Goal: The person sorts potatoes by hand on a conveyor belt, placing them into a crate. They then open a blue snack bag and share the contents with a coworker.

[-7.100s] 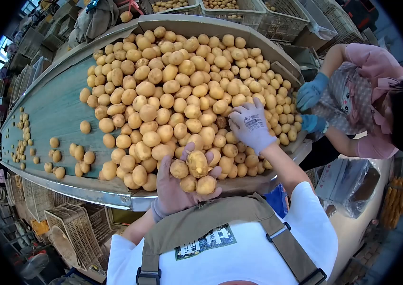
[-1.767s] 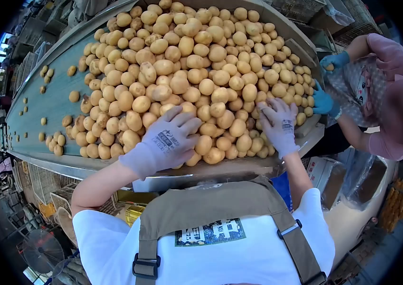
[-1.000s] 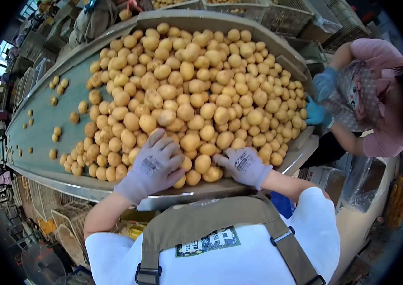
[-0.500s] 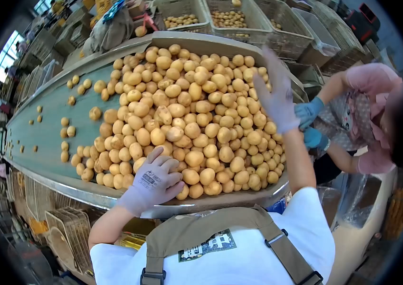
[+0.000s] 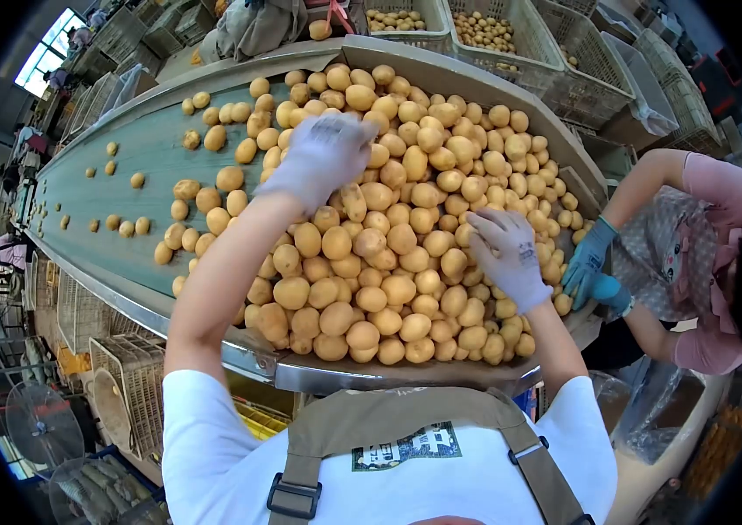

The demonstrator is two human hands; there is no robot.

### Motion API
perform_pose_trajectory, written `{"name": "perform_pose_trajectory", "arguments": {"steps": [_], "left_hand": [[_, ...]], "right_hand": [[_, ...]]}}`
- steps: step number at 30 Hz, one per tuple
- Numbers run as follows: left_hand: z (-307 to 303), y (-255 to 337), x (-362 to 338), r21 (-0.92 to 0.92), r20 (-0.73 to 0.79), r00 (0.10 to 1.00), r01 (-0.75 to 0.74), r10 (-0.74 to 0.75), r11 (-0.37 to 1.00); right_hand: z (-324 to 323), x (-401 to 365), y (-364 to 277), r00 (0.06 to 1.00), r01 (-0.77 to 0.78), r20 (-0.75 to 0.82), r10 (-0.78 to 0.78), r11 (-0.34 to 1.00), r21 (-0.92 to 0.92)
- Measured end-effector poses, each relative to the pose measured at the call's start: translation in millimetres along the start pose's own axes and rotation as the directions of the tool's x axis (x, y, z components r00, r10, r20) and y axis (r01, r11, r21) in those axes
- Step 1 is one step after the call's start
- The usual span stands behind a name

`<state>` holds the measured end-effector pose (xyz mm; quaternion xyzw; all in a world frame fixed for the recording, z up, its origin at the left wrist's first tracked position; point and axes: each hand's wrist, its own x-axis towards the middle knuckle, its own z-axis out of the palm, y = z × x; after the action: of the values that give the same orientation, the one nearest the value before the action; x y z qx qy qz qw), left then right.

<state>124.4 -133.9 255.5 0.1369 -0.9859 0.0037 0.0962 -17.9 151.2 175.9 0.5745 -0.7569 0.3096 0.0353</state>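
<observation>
A heap of yellow-brown potatoes point(image 5: 397, 289) covers the near end of a green conveyor belt point(image 5: 82, 201), between metal side rails. My left hand point(image 5: 323, 153), in a pale glove, lies over the upper left part of the heap. Its fingers are bent and smeared by motion, so what they hold, if anything, cannot be seen. Gloved as well, my right hand point(image 5: 511, 254) rests on the right part of the heap, fingers spread over the potatoes, with nothing seen in its grip.
A co-worker point(image 5: 703, 245) in blue gloves stands at the right end, both hands at the heap's edge. Plastic crates point(image 5: 511, 66), some with potatoes, line the far side. Another crate point(image 5: 130, 394) and a fan point(image 5: 38, 420) are at the lower left.
My left hand has gone from the near edge to the heap's far left. My right hand has come down onto the potatoes. The view has shifted, and the co-worker's hands are now at the heap.
</observation>
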Motion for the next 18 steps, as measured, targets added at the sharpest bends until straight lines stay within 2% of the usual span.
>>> {"name": "perform_pose_trajectory", "arguments": {"steps": [1, 2, 5, 8, 9, 12, 13, 16, 17, 18], "left_hand": [[15, -8, 25, -0.013, 0.192, 0.979, 0.065, -0.061, 0.998], [24, -10, 39, -0.012, 0.376, 0.919, 0.132, -0.118, 0.991], [6, -5, 50, -0.145, 0.587, 0.801, 0.249, -0.119, 0.958], [14, -25, 42, -0.233, 0.614, 0.789, 0.175, 0.006, 0.957], [13, -24, 42, -0.270, 0.620, 0.785, 0.202, 0.009, 0.941], [10, -18, 41, -0.206, 0.619, 0.785, 0.165, -0.002, 0.965], [14, -19, 40, -0.189, 0.582, 0.813, 0.149, -0.011, 0.971], [21, -35, 37, -0.219, 0.550, 0.835, 0.134, 0.009, 0.967], [26, -44, 29, -0.264, 0.404, 0.914, 0.167, -0.049, 0.950], [3, -40, 20, -0.351, 0.349, 0.932, 0.228, -0.099, 0.908]], "right_hand": [[2, 9, -8, 0.999, 0.045, -0.002, -0.045, 0.999, -0.005], [4, 12, -15, 0.998, 0.062, -0.001, -0.062, 0.998, 0.025], [9, 16, -23, 0.997, 0.070, 0.010, -0.071, 0.992, 0.107], [14, 9, -16, 0.998, -0.039, 0.060, 0.030, 0.987, 0.158], [10, 9, -21, 0.999, -0.029, 0.045, 0.023, 0.987, 0.156], [9, 24, -35, 0.999, 0.040, -0.038, -0.033, 0.979, 0.198], [7, 36, -44, 0.994, 0.094, -0.064, -0.084, 0.977, 0.190], [14, 78, -69, 0.972, 0.220, -0.123, -0.203, 0.963, 0.155], [22, 91, -71, 0.969, 0.232, -0.119, -0.215, 0.961, 0.149], [27, 101, -73, 0.967, 0.241, -0.117, -0.226, 0.960, 0.144]]}}
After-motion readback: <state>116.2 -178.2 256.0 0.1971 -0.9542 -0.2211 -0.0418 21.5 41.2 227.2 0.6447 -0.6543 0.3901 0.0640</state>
